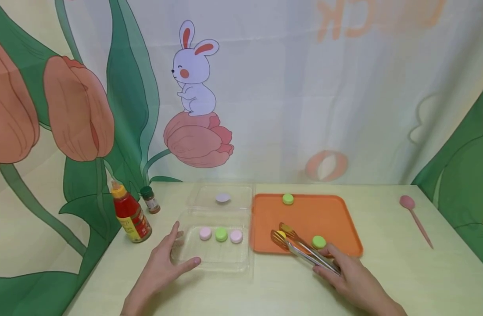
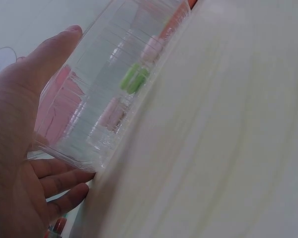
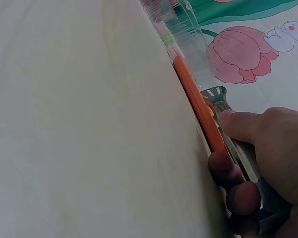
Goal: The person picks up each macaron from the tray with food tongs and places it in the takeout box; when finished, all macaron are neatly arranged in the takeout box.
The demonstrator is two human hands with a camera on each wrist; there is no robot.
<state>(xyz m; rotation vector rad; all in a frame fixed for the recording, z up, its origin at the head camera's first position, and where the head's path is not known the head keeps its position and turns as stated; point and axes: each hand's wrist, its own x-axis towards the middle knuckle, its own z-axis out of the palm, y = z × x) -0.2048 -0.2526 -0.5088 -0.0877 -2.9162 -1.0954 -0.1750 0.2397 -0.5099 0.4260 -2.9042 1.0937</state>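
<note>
My right hand (image 1: 353, 281) grips a pair of metal tongs (image 1: 310, 252) by the handles. The tongs' slotted tips lie around a yellow macaron (image 1: 281, 235) on the orange tray (image 1: 304, 210). Close to the tongs sits a green macaron (image 1: 318, 242), and another green macaron (image 1: 288, 199) lies near the tray's back rim. At the left side of a clear plastic box (image 1: 213, 263), my left hand (image 1: 162, 263) has thumb and fingers spread around its corner. Inside the box stand a pink macaron (image 1: 205, 233), a green one (image 1: 221, 234) and a second pink one (image 1: 236, 236) in a row.
The box's clear lid (image 1: 202, 197) lies folded back, with a pale oval label on it. A red sauce bottle (image 1: 131, 215) and a small green-capped jar (image 1: 150, 200) stand at the left. At the right lies a pink spoon (image 1: 416, 219). A printed curtain (image 1: 273, 109) hangs behind.
</note>
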